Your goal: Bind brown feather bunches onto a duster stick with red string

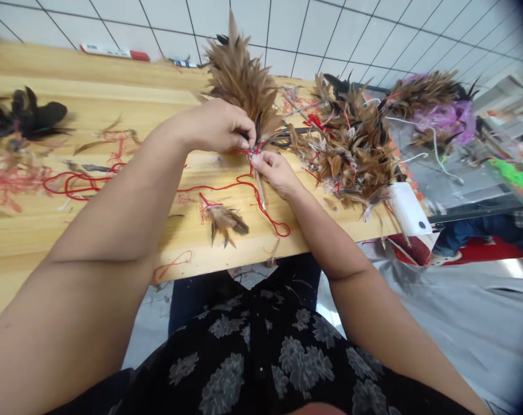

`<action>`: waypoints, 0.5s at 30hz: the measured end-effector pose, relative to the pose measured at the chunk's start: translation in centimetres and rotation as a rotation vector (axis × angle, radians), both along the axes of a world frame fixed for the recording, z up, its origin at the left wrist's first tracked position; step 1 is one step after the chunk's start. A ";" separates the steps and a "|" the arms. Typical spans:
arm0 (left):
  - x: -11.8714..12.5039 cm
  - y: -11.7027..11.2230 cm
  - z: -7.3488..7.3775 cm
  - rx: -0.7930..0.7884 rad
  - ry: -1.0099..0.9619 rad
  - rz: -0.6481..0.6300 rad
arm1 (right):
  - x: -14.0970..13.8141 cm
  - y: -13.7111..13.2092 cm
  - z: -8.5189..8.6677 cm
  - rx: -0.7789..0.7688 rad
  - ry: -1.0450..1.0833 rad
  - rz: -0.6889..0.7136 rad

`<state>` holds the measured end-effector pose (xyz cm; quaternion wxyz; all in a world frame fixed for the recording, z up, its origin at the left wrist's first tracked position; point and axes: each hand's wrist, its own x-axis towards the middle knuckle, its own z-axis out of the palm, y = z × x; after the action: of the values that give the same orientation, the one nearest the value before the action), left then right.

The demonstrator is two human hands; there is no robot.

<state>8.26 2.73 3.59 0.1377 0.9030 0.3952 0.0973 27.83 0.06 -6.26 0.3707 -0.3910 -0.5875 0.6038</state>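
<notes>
A tall bundle of brown feathers stands out beyond my hands, its base bound with red cord. My left hand is closed in a pinch at the red cord, just left of the binding. Opposite it, my right hand pinches the bundle's bound base between thumb and fingers. A pale thin stem pokes out below the fingertips. From there the cord trails down into a loop and runs left across the table. The exact knot is mostly hidden by my fingers.
Near me lies a small feather tuft tied with red thread. A large feather pile is at the right, beside a white box-like object. Black feathers and tangled red thread lie left. A marker rests by the tiled wall.
</notes>
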 end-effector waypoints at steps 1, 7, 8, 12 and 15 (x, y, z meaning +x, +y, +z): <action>0.1 -0.2 0.1 -0.006 0.006 -0.008 | 0.1 0.1 -0.1 0.010 -0.014 0.003; 0.7 -0.3 -0.4 -0.001 0.007 -0.006 | 0.3 0.4 -0.5 0.051 -0.045 0.030; 0.7 -0.1 -0.7 0.001 -0.003 -0.003 | 0.4 0.5 -0.7 0.059 -0.041 0.037; 1.1 0.5 -1.8 -0.017 -0.069 0.027 | 0.5 1.1 -1.7 0.085 -0.057 0.031; 1.5 0.7 -2.6 -0.020 -0.181 0.123 | 0.4 1.3 -2.1 0.095 -0.055 0.000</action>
<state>9.77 3.41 1.00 0.1754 0.8631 0.4370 0.1827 28.19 1.37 -8.35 0.3727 -0.3894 -0.6254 0.5642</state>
